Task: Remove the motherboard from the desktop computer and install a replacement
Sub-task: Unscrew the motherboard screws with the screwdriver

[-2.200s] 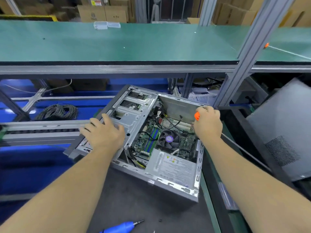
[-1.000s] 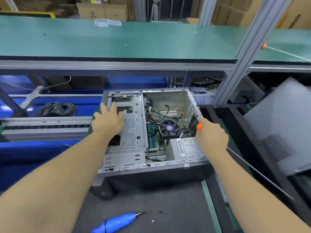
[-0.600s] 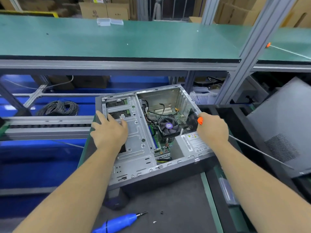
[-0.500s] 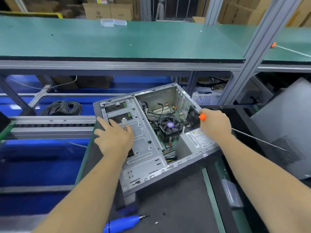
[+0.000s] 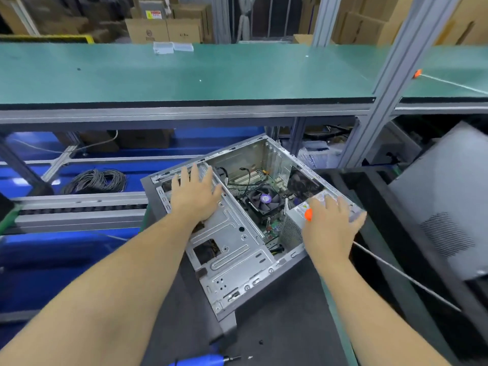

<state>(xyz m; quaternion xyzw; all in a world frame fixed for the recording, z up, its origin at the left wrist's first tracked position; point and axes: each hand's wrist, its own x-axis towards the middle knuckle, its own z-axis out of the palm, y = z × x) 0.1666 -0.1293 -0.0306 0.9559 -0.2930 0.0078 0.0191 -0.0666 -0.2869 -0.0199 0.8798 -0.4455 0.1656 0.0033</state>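
Dark mat (image 5: 285, 336) under angled case (image 5: 237, 262); left hand (image 5: 194, 199), right hand (image 5: 330, 223) flat, fingers spread, holding nothing.

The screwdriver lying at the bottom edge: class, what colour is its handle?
Blue. The screwdriver shows only in the head view, on the dark mat.

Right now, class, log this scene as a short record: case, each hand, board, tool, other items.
case: open desktop case, turned askew on the dark mat
left hand: left hand flat on the drive cage, fingers straight
right hand: right hand on the power supply corner, fingers spread; an orange tab by the thumb
board: motherboard still inside, fan on it
tool: blue screwdriver on the mat, near edge
other: cable coil to the left; grey panel to the right
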